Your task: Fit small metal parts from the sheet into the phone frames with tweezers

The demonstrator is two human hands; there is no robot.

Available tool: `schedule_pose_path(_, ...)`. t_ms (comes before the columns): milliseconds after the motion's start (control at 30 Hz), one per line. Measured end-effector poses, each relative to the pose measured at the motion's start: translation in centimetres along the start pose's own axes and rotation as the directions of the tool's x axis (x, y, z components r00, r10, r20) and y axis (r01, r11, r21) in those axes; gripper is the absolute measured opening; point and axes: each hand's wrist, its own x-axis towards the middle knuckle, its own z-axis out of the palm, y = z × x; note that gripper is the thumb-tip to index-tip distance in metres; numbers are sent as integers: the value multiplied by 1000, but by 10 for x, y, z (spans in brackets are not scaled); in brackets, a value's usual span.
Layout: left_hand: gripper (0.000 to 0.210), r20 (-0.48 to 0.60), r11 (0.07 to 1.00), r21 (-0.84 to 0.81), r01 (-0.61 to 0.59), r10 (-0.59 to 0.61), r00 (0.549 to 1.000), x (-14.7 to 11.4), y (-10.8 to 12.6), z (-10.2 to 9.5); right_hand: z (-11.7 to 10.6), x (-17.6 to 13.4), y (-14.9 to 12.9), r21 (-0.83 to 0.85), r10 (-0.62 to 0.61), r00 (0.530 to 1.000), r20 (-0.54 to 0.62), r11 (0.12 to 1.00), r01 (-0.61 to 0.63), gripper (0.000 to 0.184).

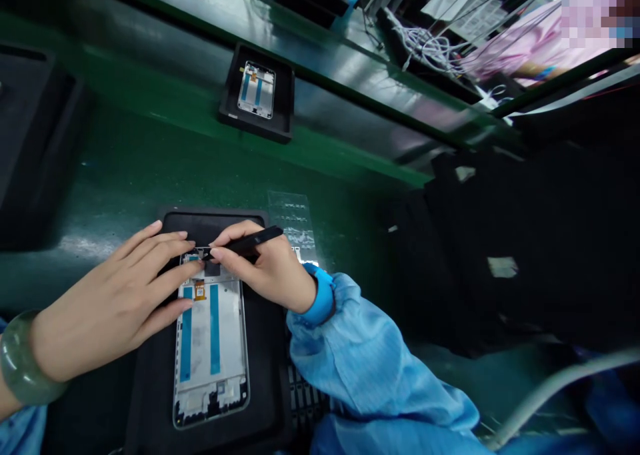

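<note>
A phone frame (227,335) with a silvery back, two blue strips and an orange flex connector (200,291) lies in a black foam tray (270,375). My left hand (115,288) has its fingers stretched out over the upper left edge of the frame, with fingertips at its top part. Pinched in my right hand (273,268) are black tweezers (255,239), slanting down to the left. Their tip is at the top end of the frame, close to my left fingertips. What lies right under the tip is too small to make out.
A second phone frame (257,91) lies in a small black tray (283,118) at the back. A clear plastic sheet (290,208) is right of the work tray. Dark trays stand at left (25,135), stacked black trays (480,261) at right. White cables (430,48) lie near another person's pink sleeve (530,35).
</note>
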Motion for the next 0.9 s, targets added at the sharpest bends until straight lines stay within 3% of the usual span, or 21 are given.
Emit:
schedule_pose_path(100,36,-7,1000,10,12,-12,1000,1,3,-1,-3,2,0,169,97,990,-99,982,-80,15)
schedule_pose_path(200,35,-27,1000,-2,12,-12,1000,2,3,0,-6,7,-2,421,220,955,-199,899,-119,23)
schedule_pose_path(300,35,-46,1000,-8,-2,2,999,2,2,2,-4,11,-2,501,248,949,-195,857,-121,27)
schedule_pose_path(467,45,-43,1000,-25,18,-19,999,0,1,5,7,10,8,410,197,974,-108,902,-137,29)
schedule_pose_path(900,45,-41,1000,-14,11,-12,999,0,2,5,8,4,4,166,78,992,-101,984,-60,13)
